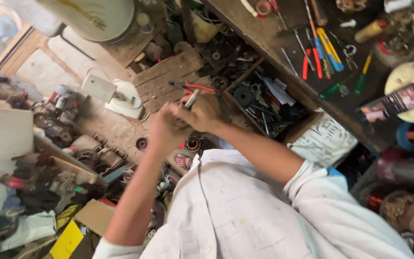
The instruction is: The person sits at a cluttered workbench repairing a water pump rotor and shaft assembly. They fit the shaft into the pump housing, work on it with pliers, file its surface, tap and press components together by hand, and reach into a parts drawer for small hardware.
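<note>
Gripping a slim metal tool [192, 99] with my right hand [202, 113], I keep my left hand [166, 127] fisted against it, near red-handled pliers [192, 87].

A dark wooden worktop [264, 33] fills the upper right. Screwdrivers with red, blue and yellow handles [319, 55] lie near its middle, with a green-handled one [362, 82] beside them. Below its front edge, an open wooden drawer [264, 103] is packed with metal parts. A wooden board [168, 76] lies left of the drawer, a white block [99, 88] just beyond it.
</note>
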